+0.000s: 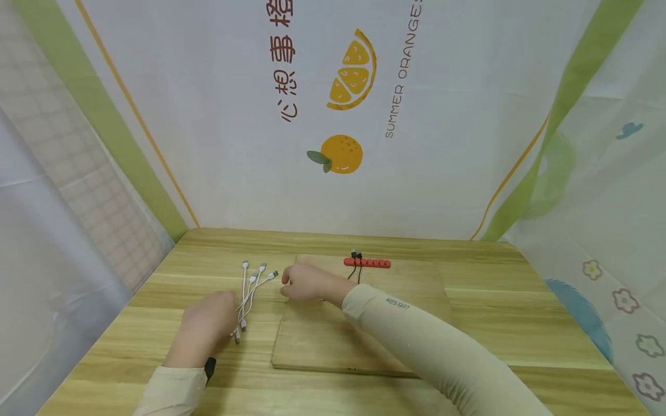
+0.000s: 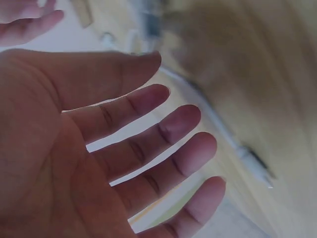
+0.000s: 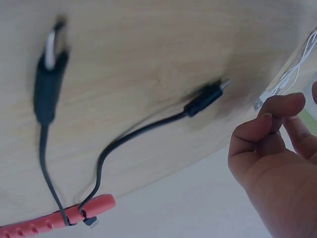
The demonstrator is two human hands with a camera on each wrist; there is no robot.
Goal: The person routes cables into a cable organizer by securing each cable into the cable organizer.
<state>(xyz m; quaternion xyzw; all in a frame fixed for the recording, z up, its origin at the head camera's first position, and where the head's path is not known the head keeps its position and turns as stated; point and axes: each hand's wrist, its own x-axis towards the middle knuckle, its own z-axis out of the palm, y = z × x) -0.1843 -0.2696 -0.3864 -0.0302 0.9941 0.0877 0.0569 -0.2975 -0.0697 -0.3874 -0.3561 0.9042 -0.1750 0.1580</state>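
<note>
Several short white USB cables lie crossed in a loose bunch on the table, left of a wooden board. My left hand is over their left side; in the left wrist view its fingers are spread and nearly straight, holding nothing. Just right of the cables' upper ends is my right hand, its fingers loosely curled with nothing visible between them. A red cable holder sits near the board's far edge. Two black cables are seated in its slots, their plug ends hanging over the board in the right wrist view.
The wooden board lies flat on the wood-grain table. My right forearm crosses above the board. A white curtain with orange prints stands behind the table, and more cloth hangs at both sides.
</note>
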